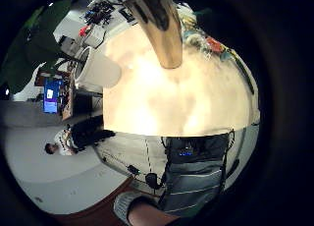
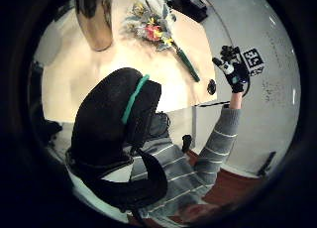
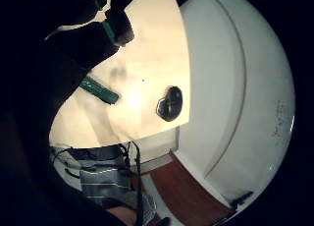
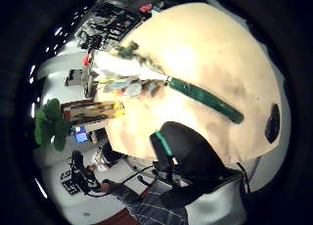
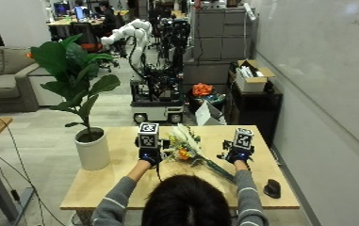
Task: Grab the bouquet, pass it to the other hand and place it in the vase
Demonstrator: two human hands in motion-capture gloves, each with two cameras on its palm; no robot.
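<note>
bouquet lies flat on the table, toward the far edge, flower heads between the two hands, green-wrapped stem running toward the near right corner. vase, a brassy one, stands upright on the table near the flower heads (barely visible from the outside view, hidden by the left hand).

risks, as judged: a grab at the blooms instead of the stem would crush or shed them; a left-hand sweep could tip the vase, which stands close; a black mouse-like object sits near the right edge, in the way of a dragged stem.

left hand above the table, holding nothing; its grip i cannot tell. right hand likewise aloft beside the stem, empty, grip spread in the left palm view.
</note>
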